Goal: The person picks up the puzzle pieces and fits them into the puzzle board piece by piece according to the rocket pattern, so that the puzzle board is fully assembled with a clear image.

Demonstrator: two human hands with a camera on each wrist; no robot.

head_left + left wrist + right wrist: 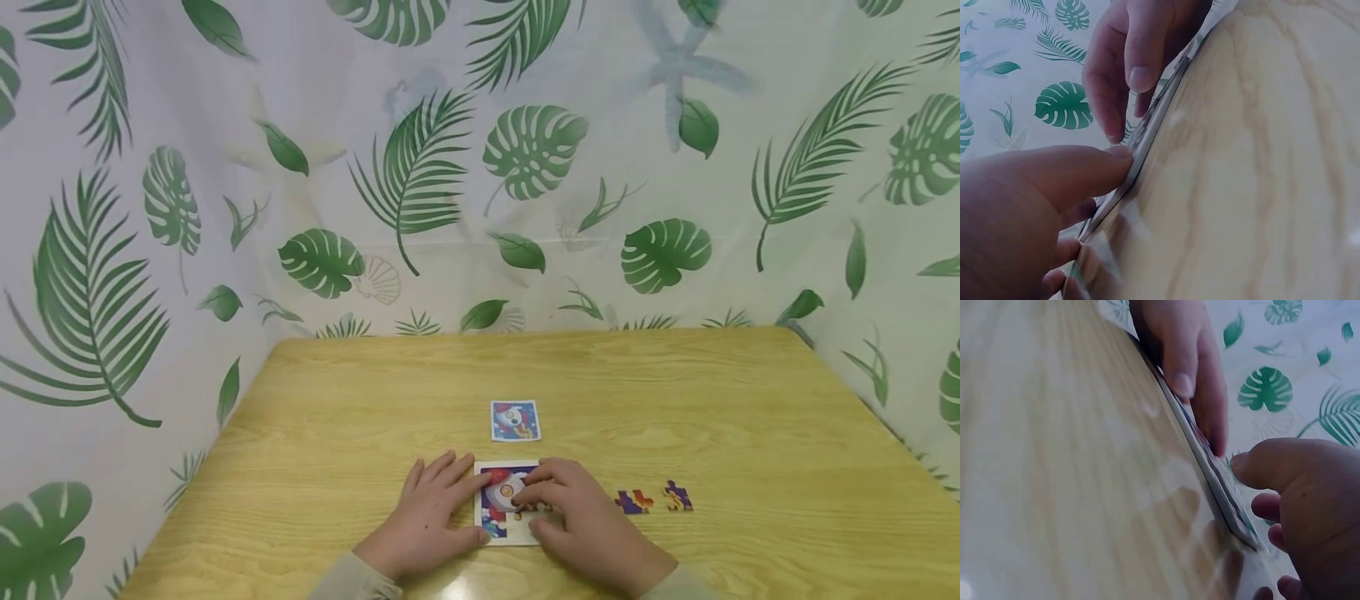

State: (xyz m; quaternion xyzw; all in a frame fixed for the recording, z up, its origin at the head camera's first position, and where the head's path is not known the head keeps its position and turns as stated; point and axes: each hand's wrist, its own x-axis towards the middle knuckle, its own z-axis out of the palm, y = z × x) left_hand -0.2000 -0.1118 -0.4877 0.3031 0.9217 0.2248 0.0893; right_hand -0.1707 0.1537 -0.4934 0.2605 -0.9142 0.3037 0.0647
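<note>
A small jigsaw board (512,540) with a white border and a rocket picture lies flat between both hands. My left hand (431,517) has its fingers spread; its index fingertip rests on the upper left of the board and its thumb (1107,164) lies on the near edge. Over the board's right half my right hand (588,521) bends its fingers down onto the picture, the thumb apart from them near the lower border. I make out no piece between that thumb and the fingers. A bare patch shows at the board's lower middle; the right hand hides much of the right side.
Right of the right hand lie a purple and orange jigsaw piece (636,501) and another loose piece (678,497). Beyond the board is a square rocket picture card (516,421). A leaf-print curtain (450,167) borders the wooden table (337,400).
</note>
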